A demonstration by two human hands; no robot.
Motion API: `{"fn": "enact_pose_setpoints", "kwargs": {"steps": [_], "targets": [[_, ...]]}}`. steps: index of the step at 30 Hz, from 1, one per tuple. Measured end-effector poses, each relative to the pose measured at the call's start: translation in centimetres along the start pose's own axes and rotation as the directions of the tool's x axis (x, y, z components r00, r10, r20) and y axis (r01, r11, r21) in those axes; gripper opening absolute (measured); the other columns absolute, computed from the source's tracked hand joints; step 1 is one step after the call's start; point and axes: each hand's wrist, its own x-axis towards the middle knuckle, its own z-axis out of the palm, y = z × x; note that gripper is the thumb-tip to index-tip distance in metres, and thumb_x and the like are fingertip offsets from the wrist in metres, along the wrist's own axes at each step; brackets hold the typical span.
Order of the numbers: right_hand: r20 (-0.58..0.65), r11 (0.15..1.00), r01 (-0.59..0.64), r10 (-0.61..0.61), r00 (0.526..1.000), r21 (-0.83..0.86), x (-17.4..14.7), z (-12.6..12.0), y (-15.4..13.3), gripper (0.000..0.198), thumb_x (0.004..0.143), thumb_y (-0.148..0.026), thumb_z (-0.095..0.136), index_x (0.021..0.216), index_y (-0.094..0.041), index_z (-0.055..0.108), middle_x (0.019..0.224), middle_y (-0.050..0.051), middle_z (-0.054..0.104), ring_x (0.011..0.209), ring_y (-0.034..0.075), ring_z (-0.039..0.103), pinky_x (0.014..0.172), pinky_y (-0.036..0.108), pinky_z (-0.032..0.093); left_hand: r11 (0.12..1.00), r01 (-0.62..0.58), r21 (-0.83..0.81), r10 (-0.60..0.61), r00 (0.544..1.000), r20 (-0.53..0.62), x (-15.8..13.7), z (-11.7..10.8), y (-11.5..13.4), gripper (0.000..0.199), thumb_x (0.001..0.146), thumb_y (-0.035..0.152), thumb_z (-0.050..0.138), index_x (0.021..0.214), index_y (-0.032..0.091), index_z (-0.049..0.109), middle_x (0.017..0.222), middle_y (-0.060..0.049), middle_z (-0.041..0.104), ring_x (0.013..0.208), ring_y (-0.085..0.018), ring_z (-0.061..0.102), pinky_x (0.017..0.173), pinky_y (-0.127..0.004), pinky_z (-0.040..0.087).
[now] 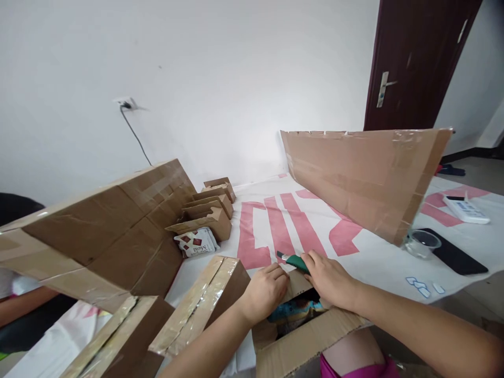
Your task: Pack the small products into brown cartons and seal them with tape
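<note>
Green cutter (296,263) in right hand (327,278), box (305,341) below

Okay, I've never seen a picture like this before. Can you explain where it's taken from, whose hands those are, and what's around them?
There's no robot here: this is one picture from a camera worn on a person's head, looking forward and down at their own bare hands. The right hand holds a green cutter with its blade out. The left hand rests on a flap of an open cardboard box, with a blue package inside. On the white-and-pink cloth are small open boxes, a packet, a clear cup and a white device. Large cardboard panels stand on both sides.
</note>
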Motion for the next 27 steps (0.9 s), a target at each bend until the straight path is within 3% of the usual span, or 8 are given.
{"fn": "enact_pose_setpoints", "kwargs": {"steps": [6, 11, 18, 27], "targets": [[0.07, 0.999, 0.026, -0.023, 0.997, -0.034, 0.2, -0.2, -0.4, 0.038, 0.09, -0.013, 0.052, 0.127, -0.011, 0.048, 0.111, 0.013, 0.059, 0.099, 0.027, 0.062, 0.079, 0.037, 0.05, 0.996, -0.078, 0.035, 0.081, 0.993, -0.086, -1.0, 0.0, 0.3, 0.025, 0.093, 0.012, 0.042, 0.073, 0.018, 0.055, 0.071, -0.003, 0.06, 0.069, -0.017, 0.052, 0.061, -0.028, 0.045], [0.089, 1.0, 0.03, -0.029, 0.996, -0.005, 0.1, -0.7, -0.6, 0.034, 0.091, -0.014, 0.051, 0.125, -0.012, 0.049, 0.11, 0.014, 0.059, 0.097, 0.026, 0.062, 0.078, 0.036, 0.05, 0.993, -0.085, 0.079, 0.092, 0.993, -0.08, -1.9, -0.4, 0.5, 0.024, 0.091, 0.011, 0.042, 0.071, 0.018, 0.053, 0.071, -0.003, 0.058, 0.067, -0.017, 0.049, 0.059, -0.029, 0.04], [0.118, 0.999, 0.041, -0.038, 0.992, -0.027, 0.2, -0.8, -0.7, 0.036, 0.09, -0.011, 0.05, 0.126, -0.01, 0.048, 0.113, 0.015, 0.058, 0.101, 0.028, 0.062, 0.08, 0.038, 0.051, 0.98, -0.07, 0.187, 0.072, 0.997, -0.005, -3.5, -1.8, 0.8, 0.026, 0.091, 0.013, 0.046, 0.066, 0.018, 0.051, 0.07, -0.003, 0.058, 0.063, -0.017, 0.046, 0.056, -0.03, 0.037], [0.104, 0.994, 0.088, -0.082, 0.991, -0.058, 0.0, -0.6, -0.8, 0.036, 0.089, -0.01, 0.049, 0.125, -0.012, 0.048, 0.111, 0.014, 0.058, 0.098, 0.027, 0.063, 0.076, 0.037, 0.051, 0.985, -0.05, 0.164, 0.036, 0.996, 0.085, -4.5, -2.3, 2.0, 0.021, 0.086, 0.01, 0.052, 0.066, 0.019, 0.05, 0.071, -0.002, 0.059, 0.064, -0.017, 0.047, 0.058, -0.029, 0.039]]}}
